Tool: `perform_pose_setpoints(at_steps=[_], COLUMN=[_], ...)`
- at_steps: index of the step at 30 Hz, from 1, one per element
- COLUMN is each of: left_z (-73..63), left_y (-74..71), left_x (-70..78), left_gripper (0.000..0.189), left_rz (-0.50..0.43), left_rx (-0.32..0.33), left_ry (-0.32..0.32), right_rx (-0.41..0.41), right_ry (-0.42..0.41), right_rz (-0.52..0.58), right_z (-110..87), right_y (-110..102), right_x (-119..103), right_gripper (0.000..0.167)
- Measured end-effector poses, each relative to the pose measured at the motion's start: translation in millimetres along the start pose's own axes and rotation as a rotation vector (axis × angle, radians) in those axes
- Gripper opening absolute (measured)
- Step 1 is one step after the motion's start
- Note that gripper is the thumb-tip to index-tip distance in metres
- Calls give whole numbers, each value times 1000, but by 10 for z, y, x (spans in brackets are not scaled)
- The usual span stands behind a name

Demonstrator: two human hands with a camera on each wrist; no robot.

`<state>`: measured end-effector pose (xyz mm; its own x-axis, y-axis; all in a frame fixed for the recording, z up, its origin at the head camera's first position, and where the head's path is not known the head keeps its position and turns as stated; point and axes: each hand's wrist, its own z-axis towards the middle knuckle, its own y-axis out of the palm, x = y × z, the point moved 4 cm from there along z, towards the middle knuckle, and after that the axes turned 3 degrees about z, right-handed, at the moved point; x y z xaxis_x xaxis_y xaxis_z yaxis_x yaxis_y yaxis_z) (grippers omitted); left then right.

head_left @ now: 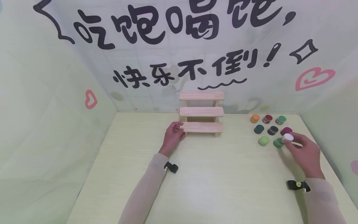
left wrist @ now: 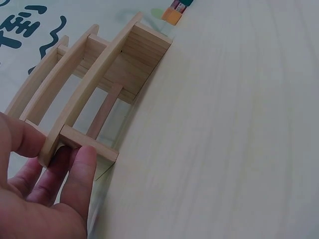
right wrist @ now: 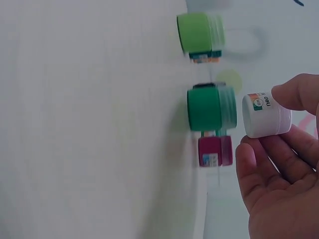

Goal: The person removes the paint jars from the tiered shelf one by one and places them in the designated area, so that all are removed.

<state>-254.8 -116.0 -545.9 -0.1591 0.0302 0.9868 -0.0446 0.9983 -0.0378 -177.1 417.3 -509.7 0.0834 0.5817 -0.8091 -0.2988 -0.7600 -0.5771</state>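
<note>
A three-step wooden stand (head_left: 201, 127) is at the back of the table, against the wall. My left hand (head_left: 173, 137) grips the left end of its lowest step; in the left wrist view the thumb and fingers (left wrist: 82, 169) close around that board end. My right hand (head_left: 305, 152) pinches a small white paint jar (right wrist: 266, 114) between thumb and fingers. The white jar is raised above the table, close to a green paint jar (right wrist: 205, 108). Behind that green jar is a magenta jar (head_left: 286, 130), partly covered by the white jar and hand in the head view.
More paint jars stand in loose rows at the back right: orange (head_left: 254, 119), dark red (head_left: 267, 119), teal green (head_left: 281, 120), blue (head_left: 259, 129), black (head_left: 273, 130) and light green (head_left: 263, 141). A printed cloth wall (head_left: 151, 99) rises behind the table (head_left: 212, 186).
</note>
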Motion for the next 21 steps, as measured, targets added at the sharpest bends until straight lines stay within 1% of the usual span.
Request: perform_pose_setpoints(at_steps=[4, 9, 13, 17, 21], left_z=[-4, -7, -5, -4, -7], left_y=[2, -2, -4, 0, 3], left_x=[6, 12, 16, 19, 12], left_gripper=[26, 26, 26, 27, 27], left_rz=[1, 5, 4, 8, 8], left_rx=[-5, 1, 3, 6, 9], left_ry=[6, 9, 10, 9, 8], right_rx=[-10, -55, -89, -143, -195], right_ry=[36, 70, 89, 123, 149], right_rz=[-30, -80, -103, -149, -181], right_z=[31, 63, 68, 73, 80], right_y=[-53, -128, -172, -197, -199], right_x=[132, 254, 273, 273, 276], right_gripper=[58, 65, 69, 74, 74])
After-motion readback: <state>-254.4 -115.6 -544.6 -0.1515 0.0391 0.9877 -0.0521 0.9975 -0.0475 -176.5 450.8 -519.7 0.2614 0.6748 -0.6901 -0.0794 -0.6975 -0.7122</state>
